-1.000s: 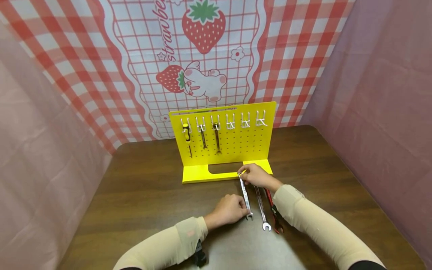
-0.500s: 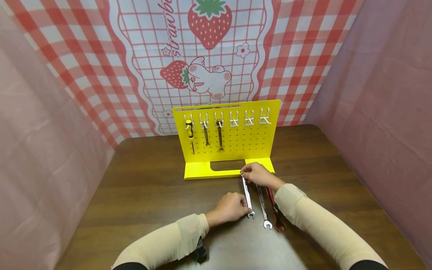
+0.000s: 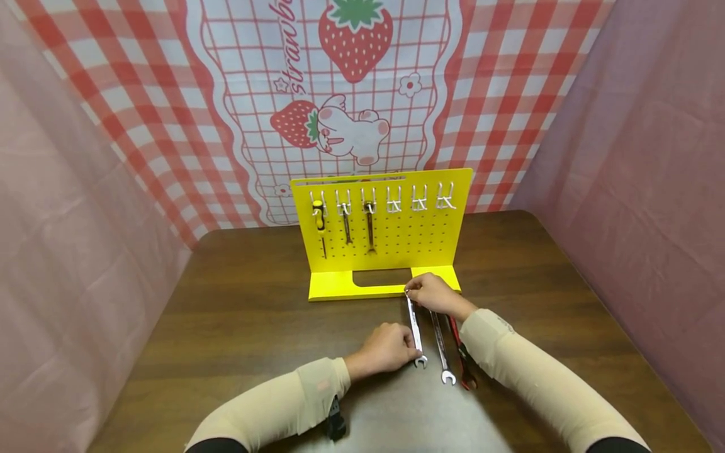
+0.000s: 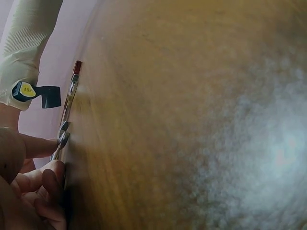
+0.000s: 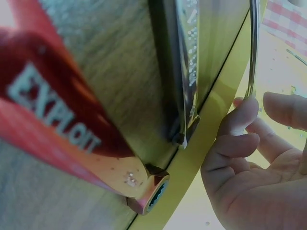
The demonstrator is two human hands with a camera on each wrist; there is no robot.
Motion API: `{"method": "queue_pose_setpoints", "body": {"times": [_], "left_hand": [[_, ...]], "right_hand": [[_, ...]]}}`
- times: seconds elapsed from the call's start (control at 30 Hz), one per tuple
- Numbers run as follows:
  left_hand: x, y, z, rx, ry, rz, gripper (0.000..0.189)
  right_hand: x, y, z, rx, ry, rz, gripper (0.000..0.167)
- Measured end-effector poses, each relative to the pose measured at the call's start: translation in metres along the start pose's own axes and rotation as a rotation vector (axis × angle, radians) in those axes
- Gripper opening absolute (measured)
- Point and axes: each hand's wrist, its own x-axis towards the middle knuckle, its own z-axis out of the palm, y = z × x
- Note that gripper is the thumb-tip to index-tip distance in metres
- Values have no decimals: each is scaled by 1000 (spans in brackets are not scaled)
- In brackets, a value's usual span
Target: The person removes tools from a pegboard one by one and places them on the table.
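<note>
A silver combination wrench (image 3: 415, 327) lies lengthwise between my two hands, its ring end near the front lip of the yellow pegboard stand (image 3: 331, 288). My left hand (image 3: 386, 348) pinches it by the open end, thumb and index finger meeting there in the left wrist view. At the ring end, my right hand (image 3: 432, 294) holds it between thumb and fingertips. Just right of it lies a second, longer combination wrench (image 3: 440, 346). Beside that, partly under my right forearm, is a red-handled tool (image 5: 62, 105) lettered EXPLOIT, its dark head toward me.
On the upright pegboard hang a yellow-and-black screwdriver (image 3: 320, 218) and two wrenches, the nearer-to-middle wrench (image 3: 370, 229) being longer. Several white hooks (image 3: 419, 200) to their right hold nothing. Behind the brown table (image 3: 238, 302) hangs a strawberry-print cloth (image 3: 354, 63), with pink curtains at both sides.
The head view has shifted slightly. Both hands keep their places on the wrench, and the other tools stay where they were.
</note>
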Motion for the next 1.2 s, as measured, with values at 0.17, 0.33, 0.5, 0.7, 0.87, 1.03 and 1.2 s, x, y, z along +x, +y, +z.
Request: {"method": "queue_pose_setpoints", "body": {"times": [0.17, 0.33, 0.5, 0.7, 0.87, 1.03, 1.2], "left_hand": [[-1, 0, 0, 4, -9, -6, 26], [-2, 1, 2, 3, -11, -5, 26], [-2, 2, 1, 6, -15, -7, 26], [-2, 4, 0, 18, -20, -9, 28], [-3, 5, 0, 15, -20, 1, 28], [-6, 7, -1, 14, -30, 9, 27], [-5, 8, -1, 29, -27, 7, 26]], "right_hand": [[-1, 1, 0, -3, -10, 7, 24], [-2, 1, 2, -8, -18, 6, 23], [-3, 0, 1, -17, -22, 5, 23], [-3, 2, -3, -31, -19, -30, 22], [-3, 4, -4, -52, -3, -61, 20], [-5, 5, -3, -105, 0, -94, 19], [-5, 6, -2, -158, -16, -120, 19]]}}
